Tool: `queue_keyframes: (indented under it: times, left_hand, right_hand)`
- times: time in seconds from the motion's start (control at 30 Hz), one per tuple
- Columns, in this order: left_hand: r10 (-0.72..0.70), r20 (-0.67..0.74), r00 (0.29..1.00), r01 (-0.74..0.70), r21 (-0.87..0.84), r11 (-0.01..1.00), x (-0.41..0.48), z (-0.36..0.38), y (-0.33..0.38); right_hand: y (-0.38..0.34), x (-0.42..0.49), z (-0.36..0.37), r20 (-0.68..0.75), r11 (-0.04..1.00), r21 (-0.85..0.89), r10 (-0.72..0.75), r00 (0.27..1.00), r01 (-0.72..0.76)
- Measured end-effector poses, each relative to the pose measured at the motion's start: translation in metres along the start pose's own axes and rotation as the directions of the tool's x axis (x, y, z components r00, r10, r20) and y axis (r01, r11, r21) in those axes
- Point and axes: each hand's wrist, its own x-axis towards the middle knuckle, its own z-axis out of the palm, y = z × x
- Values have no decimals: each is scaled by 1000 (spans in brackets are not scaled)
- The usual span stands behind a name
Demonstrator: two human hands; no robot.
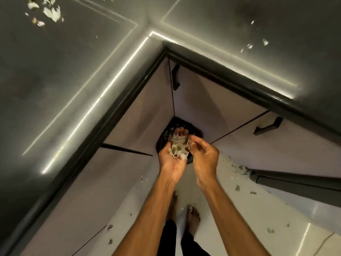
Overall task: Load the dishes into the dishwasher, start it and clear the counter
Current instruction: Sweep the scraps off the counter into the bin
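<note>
You look down on pale cabinet doors (pixel 144 111) with black handles (pixel 175 77); scraps (pixel 237 188) dot the white floor (pixel 230 215).

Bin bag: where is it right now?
Head view, centre: the black bin bag sits on the floor in the cabinet corner, just below the left hand cupping food scraps, with the right hand alongside.

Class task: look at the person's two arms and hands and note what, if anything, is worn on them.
The left forearm and right forearm are bare to the frame edge; no sleeves show. The left hand and right hand wear no gloves; no watch, bracelet or ring is visible.
</note>
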Motion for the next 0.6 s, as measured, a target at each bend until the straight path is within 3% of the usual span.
queue_keyframes:
  times: [0.17, 0.37, 0.5, 0.6]
  left_hand:
    - [41, -132, 990, -27, 105, 994, 74, -45, -14]
    - [10, -244, 970, 43, 212, 976, 116, -76, -23]
    - [53, -272, 961, 12, 233, 972, 133, -76, -15]
    - [75, -252, 965, -2, 281, 960, 140, -76, -15]
  right_hand:
    - [76, 58, 24, -18, 990, -27, 140, 990, -141]
    - [153, 97, 43, 120, 938, 84, 327, 937, -338]
    - [159, 114, 40, 108, 910, 93, 394, 913, -404]
    - [152, 113, 35, 135, 918, 119, 362, 922, -378]
